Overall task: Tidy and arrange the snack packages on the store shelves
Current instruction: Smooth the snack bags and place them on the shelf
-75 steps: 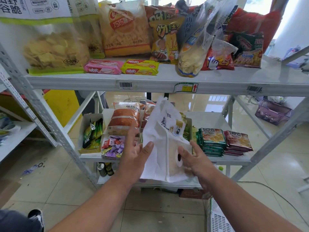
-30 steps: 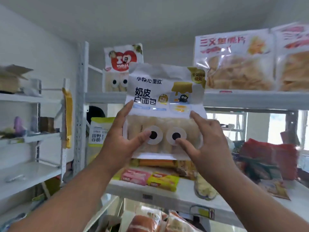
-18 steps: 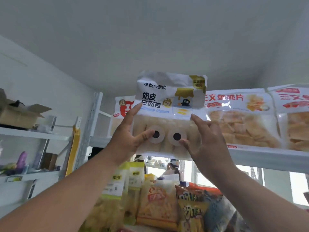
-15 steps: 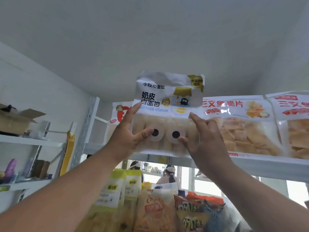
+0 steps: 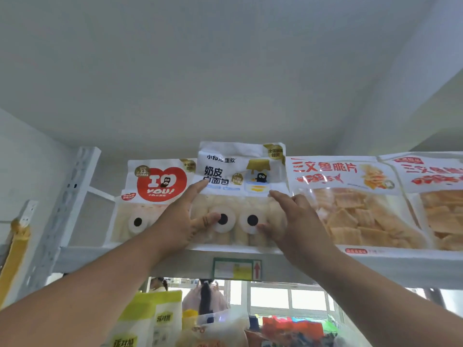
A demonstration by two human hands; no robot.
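I see the ceiling (image 5: pixel 225 71) filling the whole upper half of the frame, plain and pale. Below it, the top shelf (image 5: pixel 150 261) runs across the middle from left to right, with a perforated upright post (image 5: pixel 72 196) at the left and a green and yellow price tag (image 5: pixel 236 269) on its front edge, just below centre.

On that shelf at the right stand two salmon crisp bags (image 5: pixel 350 204), side by side, red lettering on top and clear windows below. In the centre of the frame stands the white bread package (image 5: pixel 240 169), upright on the shelf, its base at the shelf edge, two cartoon eyes on its clear lower part. It overlaps the right side of a similar heart-print bread package (image 5: pixel 155 186) at its left and touches the nearer crisp bag at its right.

My left hand (image 5: pixel 180 224) lies on the package's left side, fingers straight and reaching up to the printed band, thumb laid against the left eye. My right hand (image 5: pixel 288 221) lies on its right side, fingers spread and relaxed, thumb near the right eye. Both hands are flat against the pack; neither curls round it.

At the lower left of the frame a yellow-green snack bag (image 5: pixel 150 319) shows on the level below, with blurred red packages (image 5: pixel 288 329) to its right.
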